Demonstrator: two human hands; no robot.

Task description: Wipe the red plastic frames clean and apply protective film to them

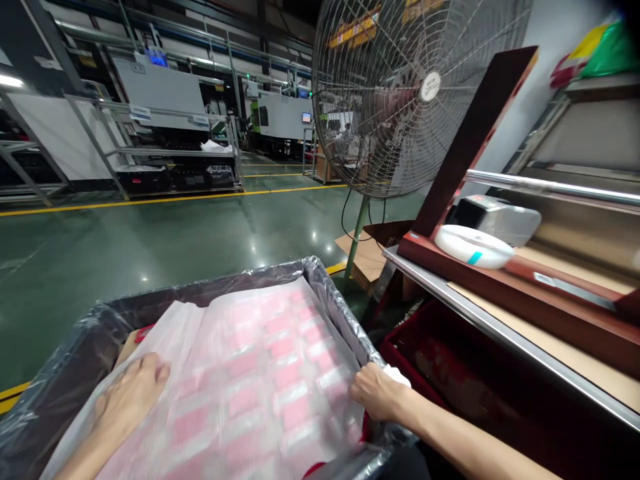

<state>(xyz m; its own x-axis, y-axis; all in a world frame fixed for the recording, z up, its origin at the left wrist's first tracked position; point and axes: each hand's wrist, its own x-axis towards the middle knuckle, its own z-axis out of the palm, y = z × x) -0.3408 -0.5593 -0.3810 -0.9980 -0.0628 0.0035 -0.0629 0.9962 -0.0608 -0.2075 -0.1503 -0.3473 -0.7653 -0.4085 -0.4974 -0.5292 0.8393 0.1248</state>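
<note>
A thin, see-through white packing sheet [240, 340] lies over rows of red pieces, which show through it only as blurred pink blocks. It is inside a box lined with dark plastic film [345, 327]. My left hand [133, 390] is closed on the sheet near its left side, fingers curled and pointing away from me. At the right wall of the box, my right hand [380, 393] makes a fist around the sheet's edge. A bit of crumpled white material [399, 377] sticks out beyond its knuckles.
A large caged fan [420, 93] stands just past the box. On the right, a workbench [500, 320] carries a dark red frame [475, 147] and a roll of white tape [473, 247]. Below is a dark red bin [420, 360]. Machines [160, 90] stand across the green floor.
</note>
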